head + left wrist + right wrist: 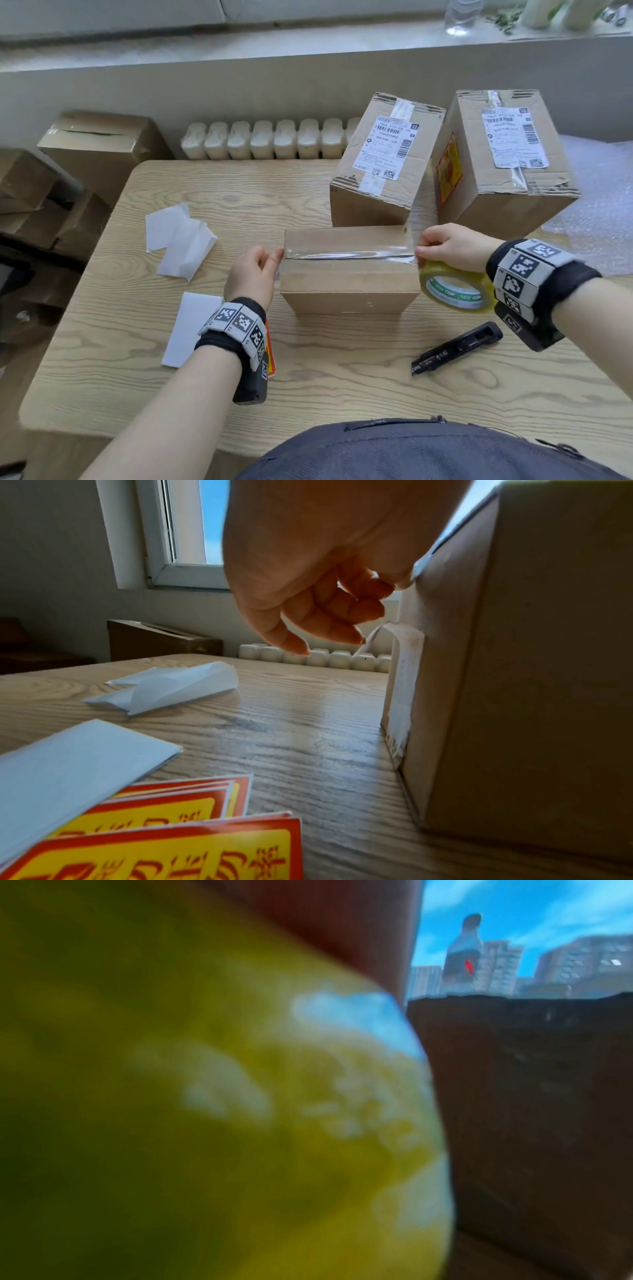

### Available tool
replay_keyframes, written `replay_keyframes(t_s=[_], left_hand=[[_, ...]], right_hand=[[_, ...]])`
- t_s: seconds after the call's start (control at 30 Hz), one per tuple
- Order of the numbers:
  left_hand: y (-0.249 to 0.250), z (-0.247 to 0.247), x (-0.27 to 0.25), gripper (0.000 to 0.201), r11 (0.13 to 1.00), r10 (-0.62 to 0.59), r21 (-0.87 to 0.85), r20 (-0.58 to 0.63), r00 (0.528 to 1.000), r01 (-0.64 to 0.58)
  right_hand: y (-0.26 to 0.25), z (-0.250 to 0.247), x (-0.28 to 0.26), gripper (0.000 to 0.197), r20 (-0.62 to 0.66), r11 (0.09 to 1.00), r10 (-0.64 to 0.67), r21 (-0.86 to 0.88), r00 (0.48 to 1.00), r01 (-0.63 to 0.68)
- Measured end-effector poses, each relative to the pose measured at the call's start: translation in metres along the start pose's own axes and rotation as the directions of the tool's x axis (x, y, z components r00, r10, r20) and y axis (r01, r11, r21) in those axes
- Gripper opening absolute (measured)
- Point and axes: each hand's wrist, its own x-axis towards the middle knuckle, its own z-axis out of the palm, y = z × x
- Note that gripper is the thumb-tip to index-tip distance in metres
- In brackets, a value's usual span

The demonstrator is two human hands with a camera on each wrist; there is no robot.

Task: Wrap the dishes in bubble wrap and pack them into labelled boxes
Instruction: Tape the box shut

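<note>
A matt brown cardboard box [349, 284] is seen, its top seam covered by glossy clear tape [349, 255] — smooth and reflective. The tape roll [457, 291] is shiny yellowish plastic. A pale wood-grain table [308, 370] — lightly sheened — is overlaid with matt white paper sheets [178, 236].

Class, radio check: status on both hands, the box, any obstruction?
Left hand presses the tape end on the near box. Right hand grips the tape roll at the far edge. Seam taped, uncut. Nothing blocking.
</note>
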Motion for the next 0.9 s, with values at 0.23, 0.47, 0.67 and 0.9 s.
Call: replay_keyframes(t_s=[0.23, 0.47, 0.67, 0.9], left_hand=[[0.0, 0.007, 0.003, 0.045, 0.992, -0.073, -0.096, 0.064, 0.995, 0.079], [-0.002, -0.001, 0.005, 0.034, 0.976, -0.214, -0.026, 0.072, 0.974, 0.216], [0.032, -0.002, -0.019, 0.063, 0.966, -0.096, -0.212, 0.224, 0.97, 0.145], [0.047, 0.006, -0.034, 0.063, 0.995, -0.095, 0.005, 0.293, 0.951, 0.098]], right_hand=[[0.007, 0.004, -0.001, 0.022, -0.058, 1.0, -0.007, 0.019, 0.998, 0.008], [0.009, 0.01, -0.005, 0.02, -0.093, 0.999, -0.01, 0.043, 0.996, 0.014], [0.011, 0.013, -0.005, 0.018, -0.121, 0.998, -0.01, 0.066, 0.993, 0.018], [0.01, 0.02, -0.01, 0.02, -0.244, 0.998, 0.02, 0.066, 0.97, -0.004]])
